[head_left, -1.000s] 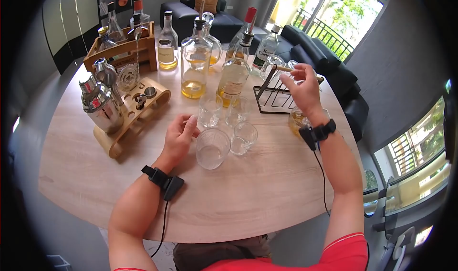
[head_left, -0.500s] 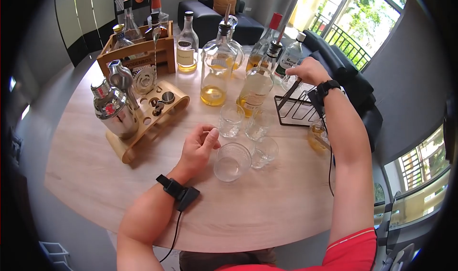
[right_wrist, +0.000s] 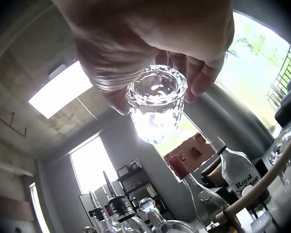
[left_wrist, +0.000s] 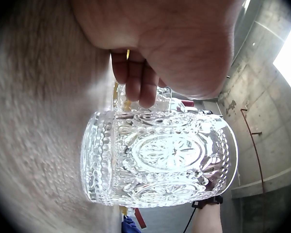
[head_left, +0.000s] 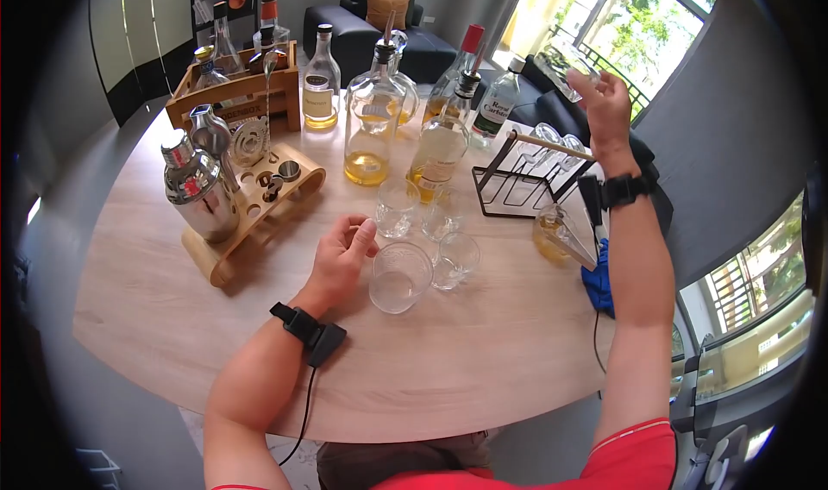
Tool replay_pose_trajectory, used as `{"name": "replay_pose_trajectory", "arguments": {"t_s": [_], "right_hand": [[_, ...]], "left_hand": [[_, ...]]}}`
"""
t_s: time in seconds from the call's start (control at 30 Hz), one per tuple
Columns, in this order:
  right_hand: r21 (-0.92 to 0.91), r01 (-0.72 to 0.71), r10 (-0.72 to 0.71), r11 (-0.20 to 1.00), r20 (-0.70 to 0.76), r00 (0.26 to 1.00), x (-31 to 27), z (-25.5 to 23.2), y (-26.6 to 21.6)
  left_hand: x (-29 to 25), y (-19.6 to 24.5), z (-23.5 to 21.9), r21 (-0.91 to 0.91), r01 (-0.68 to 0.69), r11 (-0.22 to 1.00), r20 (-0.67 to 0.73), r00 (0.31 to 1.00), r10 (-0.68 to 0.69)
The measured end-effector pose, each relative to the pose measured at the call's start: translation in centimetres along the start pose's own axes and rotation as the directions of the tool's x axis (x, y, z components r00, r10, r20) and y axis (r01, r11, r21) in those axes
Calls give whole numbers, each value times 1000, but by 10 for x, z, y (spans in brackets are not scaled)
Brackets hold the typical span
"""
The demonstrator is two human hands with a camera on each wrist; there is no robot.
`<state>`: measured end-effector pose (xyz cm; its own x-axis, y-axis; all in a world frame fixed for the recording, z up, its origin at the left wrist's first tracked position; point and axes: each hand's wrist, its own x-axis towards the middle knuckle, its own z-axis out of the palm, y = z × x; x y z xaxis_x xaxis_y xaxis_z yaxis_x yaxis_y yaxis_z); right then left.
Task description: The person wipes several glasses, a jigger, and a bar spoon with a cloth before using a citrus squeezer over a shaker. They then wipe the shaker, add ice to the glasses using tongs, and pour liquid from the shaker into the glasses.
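Gripping with the right hand [head_left: 606, 110], up high, and pinching a clear glass [head_left: 562, 65] between thumb and fingers, well off the table [head_left: 414, 369]. Resting low with the left hand [head_left: 336, 261], with fingers loosely bent and nothing in their hold, just beside a large patterned glass [head_left: 401, 277]; hard to call whether touching it.

Now below the right hand, standing on the table: a black rack [head_left: 490, 205] with a wooden bar [head_left: 552, 147] and more glasses behind that bar. Nearer the body from there, a rounded vessel of amber liquid [head_left: 550, 235], then blue cloth [head_left: 595, 287] just under the right wrist.

Across to the space between the hands: three smaller glasses [head_left: 454, 260] grouped beyond and beside the large one. Farther out from both hands, bottles [head_left: 435, 158] in a cluster, partly filled with amber, including a red-topped one [head_left: 453, 76] and a green-labelled one [head_left: 496, 106].

Over to the left of the left hand, a steel shaker [head_left: 207, 192] on a curved wooden stand [head_left: 216, 270], with a wooden crate [head_left: 289, 93] of bottles beyond.
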<state>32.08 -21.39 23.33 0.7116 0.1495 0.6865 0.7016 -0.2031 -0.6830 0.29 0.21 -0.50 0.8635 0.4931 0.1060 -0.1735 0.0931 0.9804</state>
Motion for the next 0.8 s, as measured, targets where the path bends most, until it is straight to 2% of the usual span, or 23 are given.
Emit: {"name": "replay_pose_trajectory", "arguments": {"t_s": [0.03,0.07,0.13,0.2,0.27,0.33,0.37,0.43,0.47,0.53,0.67,0.8], "right_hand": [[295,-85,71,952,59,996,-17,-6,-4],[401,-108,58,910,135,989,-36,-12,-3],[462,-212,78,861,292,953,-70,-16,7],[328,-372,197,868,462,865,-103,-20,17],[236,-435,276,869,497,823,-139,-15,36],[41,-415,343,909,493,800,-169,-9,39],[42,-414,341,909,495,799,-180,-6,40],[-132,-274,304,952,482,822,-195,-1,43],[-132,-274,303,953,482,822,-201,2,45],[-249,-258,352,934,502,790,-209,9,51],[-284,-189,315,940,508,802,-216,21,61],[-241,-223,319,944,512,798,-216,23,65]], "left_hand": [[0,2,2,13,-26,1000,6,1000,25],[0,2,2,11,-33,999,8,999,33],[1,-1,1,25,-21,999,-6,1000,21],[0,0,1,20,-32,999,6,999,32],[2,-1,1,6,-48,999,8,999,48],[3,-3,-1,10,-45,999,-2,999,45],[3,-3,-2,10,-46,999,-5,999,46],[4,-3,-2,19,-42,999,-5,999,42],[4,-4,-2,19,-42,999,-5,999,42],[6,-6,-3,22,-47,999,9,999,47],[5,-5,-3,18,-41,999,6,999,41],[4,-3,-1,34,-45,998,4,999,45]]}}
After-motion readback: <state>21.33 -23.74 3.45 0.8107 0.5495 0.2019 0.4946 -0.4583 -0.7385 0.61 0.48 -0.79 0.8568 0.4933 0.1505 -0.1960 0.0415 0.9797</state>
